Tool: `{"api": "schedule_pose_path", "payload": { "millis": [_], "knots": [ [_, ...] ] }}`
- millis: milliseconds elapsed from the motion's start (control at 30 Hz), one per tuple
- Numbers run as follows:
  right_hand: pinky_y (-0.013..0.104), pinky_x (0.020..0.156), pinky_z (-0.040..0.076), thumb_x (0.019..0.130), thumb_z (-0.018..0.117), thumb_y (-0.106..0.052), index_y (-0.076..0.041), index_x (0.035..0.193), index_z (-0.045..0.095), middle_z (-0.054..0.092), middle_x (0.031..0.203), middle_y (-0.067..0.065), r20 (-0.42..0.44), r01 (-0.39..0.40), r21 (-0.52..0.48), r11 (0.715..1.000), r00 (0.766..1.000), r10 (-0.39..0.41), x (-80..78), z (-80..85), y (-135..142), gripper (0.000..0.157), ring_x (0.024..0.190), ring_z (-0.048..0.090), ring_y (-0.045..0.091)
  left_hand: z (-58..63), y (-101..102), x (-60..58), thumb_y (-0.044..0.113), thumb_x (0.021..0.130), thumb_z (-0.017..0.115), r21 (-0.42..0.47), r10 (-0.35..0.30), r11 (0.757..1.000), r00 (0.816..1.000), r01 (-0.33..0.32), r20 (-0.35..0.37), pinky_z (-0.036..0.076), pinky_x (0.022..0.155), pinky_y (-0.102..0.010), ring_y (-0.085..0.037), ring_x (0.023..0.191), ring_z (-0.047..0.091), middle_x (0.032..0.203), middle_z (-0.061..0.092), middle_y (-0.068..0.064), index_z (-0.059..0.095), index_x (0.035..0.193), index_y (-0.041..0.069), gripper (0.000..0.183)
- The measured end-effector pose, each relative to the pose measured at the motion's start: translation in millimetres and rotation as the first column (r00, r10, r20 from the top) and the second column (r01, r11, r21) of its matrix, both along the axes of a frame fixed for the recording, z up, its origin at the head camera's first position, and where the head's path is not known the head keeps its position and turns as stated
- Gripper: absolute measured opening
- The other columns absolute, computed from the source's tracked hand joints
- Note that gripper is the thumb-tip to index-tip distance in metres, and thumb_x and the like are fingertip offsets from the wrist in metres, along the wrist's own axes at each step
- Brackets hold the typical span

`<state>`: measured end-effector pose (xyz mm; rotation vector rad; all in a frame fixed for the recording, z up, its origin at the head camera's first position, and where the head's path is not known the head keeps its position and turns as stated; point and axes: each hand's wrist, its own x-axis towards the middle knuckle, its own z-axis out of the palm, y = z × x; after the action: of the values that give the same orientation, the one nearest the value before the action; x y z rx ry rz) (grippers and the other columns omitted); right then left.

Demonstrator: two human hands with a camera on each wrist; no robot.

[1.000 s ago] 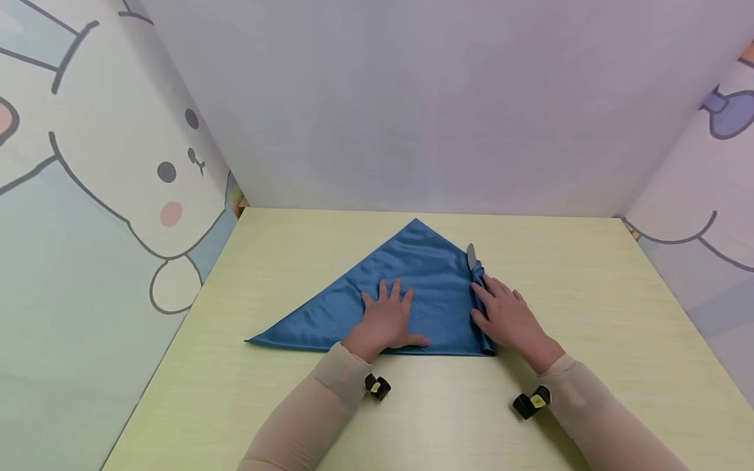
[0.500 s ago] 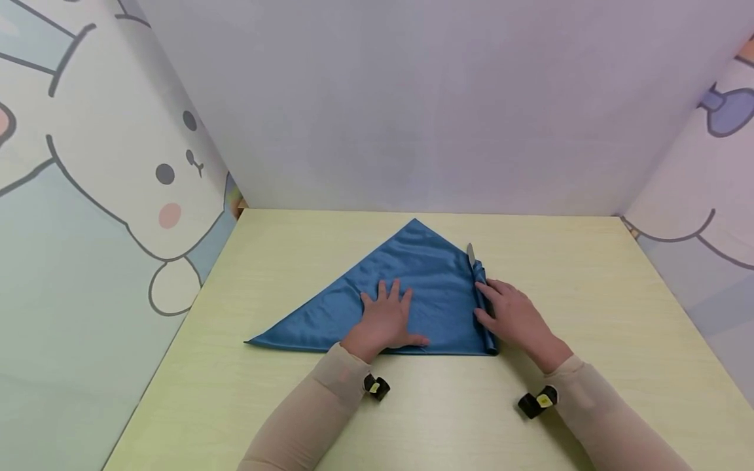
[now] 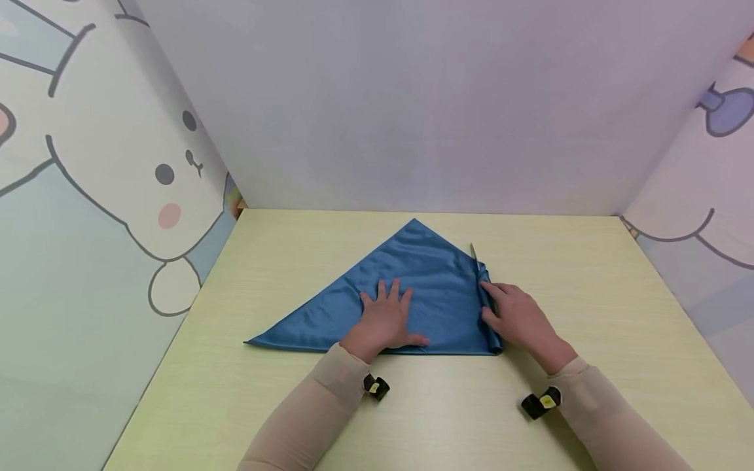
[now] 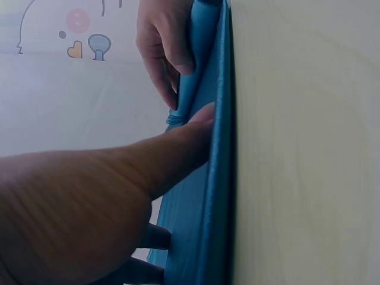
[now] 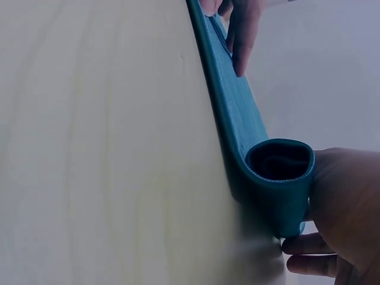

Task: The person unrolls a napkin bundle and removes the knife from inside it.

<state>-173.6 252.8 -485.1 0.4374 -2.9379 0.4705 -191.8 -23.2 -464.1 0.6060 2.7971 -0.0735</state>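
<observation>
A blue satin napkin (image 3: 436,281) lies folded on the table, with a long point to the left and its right edge coiled into a roll (image 3: 487,307). My left hand (image 3: 385,320) rests on the middle of it, fingers spread. Curled over the roll from the right is my right hand (image 3: 521,320), gripping it with thumb and fingertips. A thin silver knife blade (image 3: 474,252) pokes out of the roll's far end; the rest of the knife is hidden. The roll's near end (image 5: 279,160) shows layered cloth around a hollow in the right wrist view.
The pale wood-grain table (image 3: 589,294) meets a plain whitish back panel (image 3: 412,111). Side panels with cartoon drawings (image 3: 177,170) stand left and right. A small black wrist camera sits on each forearm, close over the table.
My right hand and the roll have shifted slightly to the right, widening the flat cloth. The blade has turned from broad side to nearly edge-on. My left hand stays put.
</observation>
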Motion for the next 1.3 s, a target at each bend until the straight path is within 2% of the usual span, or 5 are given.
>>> {"api": "schedule_pose_path", "payload": {
  "millis": [467, 900, 1033, 1133, 1300],
  "knots": [
    [0.056, 0.098, 0.038, 0.089, 0.058, -0.017, 0.003, 0.138, 0.049, 0.053, 0.13, 0.025, -0.026, 0.004, -0.022, 1.0, 1.0, -0.004, 0.1, -6.8, 7.0, 0.053, 0.12, 0.047, 0.042, 1.9, -0.7, 0.9, 0.085, 0.071, 0.051, 0.001, -0.003, 1.0, 1.0, 0.003, -0.003, 0.023, 0.102, -0.07, -0.043, 0.144, 0.01, 0.16, 0.012, -0.013, 0.021, 0.155, 0.02, 0.11],
    [0.058, 0.103, 0.032, 0.094, 0.059, -0.022, 0.004, 0.142, 0.041, 0.038, 0.143, 0.026, 0.068, -0.038, -0.024, 0.999, 0.997, 0.039, -1.1, -6.6, 23.9, 0.057, 0.13, 0.037, 0.044, 1.6, -3.2, 0.5, 0.085, 0.073, 0.049, 0.016, -0.003, 1.0, 1.0, 0.003, 0.0, 0.02, 0.102, -0.07, -0.042, 0.144, 0.009, 0.16, 0.01, -0.012, 0.02, 0.155, 0.02, 0.109],
    [0.06, 0.101, 0.033, 0.089, 0.068, -0.036, -0.001, 0.143, 0.043, 0.036, 0.147, 0.024, 0.042, -0.145, -0.006, 0.989, 0.989, 0.145, 1.3, -1.0, 33.5, 0.07, 0.131, 0.036, 0.044, 6.6, -18.9, 2.6, 0.083, 0.077, 0.045, 0.064, 0.019, 0.998, 1.0, -0.018, -0.021, 0.015, 0.104, -0.071, -0.043, 0.144, 0.006, 0.16, 0.008, -0.013, 0.02, 0.155, 0.017, 0.105],
    [0.061, 0.099, 0.036, 0.085, 0.071, -0.045, -0.004, 0.144, 0.044, 0.035, 0.148, 0.023, 0.028, -0.236, 0.01, 0.972, 0.971, 0.236, 5.2, 3.0, 40.8, 0.077, 0.13, 0.037, 0.045, 11.7, -40.3, 7.4, 0.082, 0.079, 0.043, 0.055, 0.081, 0.995, 0.995, -0.078, -0.051, 0.015, 0.103, -0.072, -0.046, 0.143, 0.008, 0.16, 0.009, -0.014, 0.02, 0.155, 0.017, 0.103],
    [0.061, 0.099, 0.035, 0.085, 0.069, -0.05, -0.006, 0.144, 0.044, 0.037, 0.148, 0.023, 0.074, -0.273, 0.023, 0.962, 0.96, 0.27, 13.2, 3.6, 51.1, 0.078, 0.132, 0.037, 0.044, 12.2, -75.7, 18.2, 0.083, 0.079, 0.042, -0.006, 0.186, 0.982, 0.982, -0.187, -0.028, 0.018, 0.097, -0.076, -0.054, 0.139, 0.013, 0.159, 0.013, -0.018, 0.023, 0.155, 0.015, 0.104]
  ]
}}
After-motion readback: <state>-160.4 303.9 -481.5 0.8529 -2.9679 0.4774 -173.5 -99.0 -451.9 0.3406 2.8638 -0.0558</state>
